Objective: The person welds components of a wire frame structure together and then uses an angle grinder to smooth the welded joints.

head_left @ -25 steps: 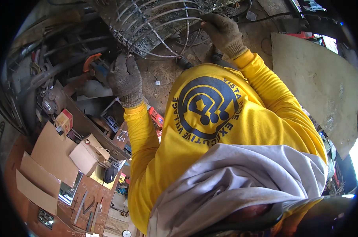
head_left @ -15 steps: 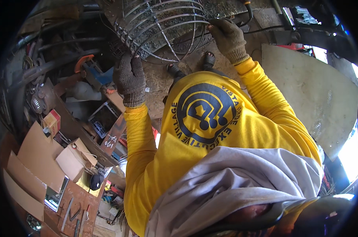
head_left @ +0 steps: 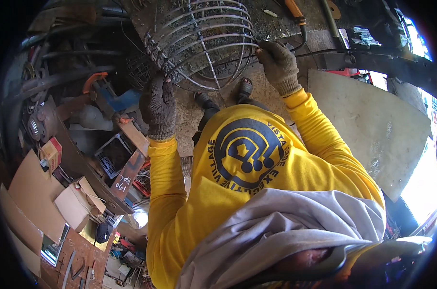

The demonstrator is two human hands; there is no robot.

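A rounded cage of bare metal rods (head_left: 205, 48) rests at the edge of a dark, dirty work surface (head_left: 271, 30) in front of me. My left hand (head_left: 159, 103), in a dark knitted glove, is closed at the cage's near left corner, where several rods meet; its fingertips are partly hidden. At the right side, my gloved right hand (head_left: 280, 65) pinches the end of one curved rod between thumb and fingers. Beyond that hand lies an orange-handled tool (head_left: 294, 10) with a black cable.
A large pale sheet (head_left: 367, 125) stands at the right. On the left are a blue clamp-like tool with an orange part (head_left: 95, 82), a grey plastic crate (head_left: 113, 154) and open cardboard boxes (head_left: 81, 202). Flat metal strips lie on a brown board (head_left: 81, 255) at the lower left.
The view has shifted, bringing more of the work surface and the orange-handled tool into sight. Both hands keep their hold on the cage, which sits slightly lower in the picture.
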